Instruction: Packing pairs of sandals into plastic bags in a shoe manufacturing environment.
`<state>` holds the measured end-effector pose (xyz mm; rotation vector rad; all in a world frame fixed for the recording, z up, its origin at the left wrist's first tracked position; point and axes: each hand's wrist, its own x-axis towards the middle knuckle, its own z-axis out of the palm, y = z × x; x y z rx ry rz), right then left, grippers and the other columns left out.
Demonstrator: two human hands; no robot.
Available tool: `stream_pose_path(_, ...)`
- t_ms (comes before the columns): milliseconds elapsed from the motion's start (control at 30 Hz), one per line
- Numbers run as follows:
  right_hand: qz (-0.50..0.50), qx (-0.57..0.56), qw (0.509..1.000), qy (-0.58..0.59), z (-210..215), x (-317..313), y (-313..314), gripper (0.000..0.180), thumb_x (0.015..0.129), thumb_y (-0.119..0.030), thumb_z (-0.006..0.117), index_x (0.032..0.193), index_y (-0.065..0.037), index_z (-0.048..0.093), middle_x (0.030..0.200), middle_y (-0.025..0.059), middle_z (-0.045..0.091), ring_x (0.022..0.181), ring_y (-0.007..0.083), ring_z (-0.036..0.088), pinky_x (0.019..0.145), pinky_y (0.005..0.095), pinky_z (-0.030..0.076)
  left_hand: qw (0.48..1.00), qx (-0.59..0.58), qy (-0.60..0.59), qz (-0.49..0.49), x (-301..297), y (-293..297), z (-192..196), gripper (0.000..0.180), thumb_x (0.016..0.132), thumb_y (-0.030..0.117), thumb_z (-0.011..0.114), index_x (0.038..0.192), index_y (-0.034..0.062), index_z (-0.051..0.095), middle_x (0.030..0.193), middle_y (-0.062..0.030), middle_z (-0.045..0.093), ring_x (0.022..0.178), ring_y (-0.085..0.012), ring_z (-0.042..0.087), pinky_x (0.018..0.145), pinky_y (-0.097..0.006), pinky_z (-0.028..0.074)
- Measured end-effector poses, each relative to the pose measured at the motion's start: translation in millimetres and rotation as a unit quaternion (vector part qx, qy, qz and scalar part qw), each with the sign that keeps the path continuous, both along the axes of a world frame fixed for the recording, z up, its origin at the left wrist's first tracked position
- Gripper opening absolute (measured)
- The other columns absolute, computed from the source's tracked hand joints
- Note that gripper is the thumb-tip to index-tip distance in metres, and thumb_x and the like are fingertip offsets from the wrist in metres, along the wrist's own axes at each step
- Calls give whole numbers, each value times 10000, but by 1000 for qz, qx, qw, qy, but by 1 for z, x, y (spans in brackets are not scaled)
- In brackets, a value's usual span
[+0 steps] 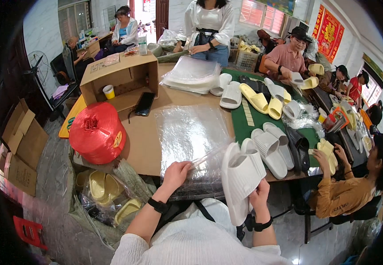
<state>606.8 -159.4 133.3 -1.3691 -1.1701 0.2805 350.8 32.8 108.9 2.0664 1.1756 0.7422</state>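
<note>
My right hand (pixel 259 195) is closed round the heel end of a pair of white slide slippers (pixel 239 179), held together and tilted upright at the table's front edge. With the fingers of my left hand (pixel 176 175) I pinch the near edge of a clear plastic bag (pixel 200 157), whose mouth reaches toward the slippers' toes. Under it, more flat clear bags (pixel 187 123) lie on the cardboard-covered table. Another white pair (pixel 268 152) rests just right of the slippers in my hand, beside black slippers (pixel 298 149).
A red roll of plastic twine (pixel 98 134) stands at the left, near a phone (pixel 145 104) and an open cardboard box (pixel 125 104). Below it, a woven sack (pixel 95 225) holds bagged yellow slippers. Co-workers handle slippers at the right; a person's hand (pixel 321 160) touches a yellow pair.
</note>
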Motion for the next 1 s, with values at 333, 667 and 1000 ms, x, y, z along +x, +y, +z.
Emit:
stream_pose_path(333,-15,41,998,-42,4,-2,3,332,892,-213,714,1073,58,654,990,88,643,852,131,614,707,268,488,979,-166,-118,16,-3,15,-25,254,860,293,736,991,77,766,792,-65,737,718,-112,669,670,-285,509)
stream_pose_path(667,-24,59,997,-43,0,-5,6,373,867,-246,729,1067,59,653,1004,126,653,842,163,632,730,281,496,959,-223,-172,-38,-11,20,-29,205,861,167,733,1017,34,750,810,-25,735,725,-78,640,658,-258,494)
stream_pose_path(1000,132,-51,975,-174,13,-46,4,266,793,-150,728,1027,-28,690,908,191,657,718,369,645,623,397,532,961,-209,-177,-30,-6,23,-23,204,882,199,714,936,3,728,829,-52,735,749,-98,656,710,-264,512)
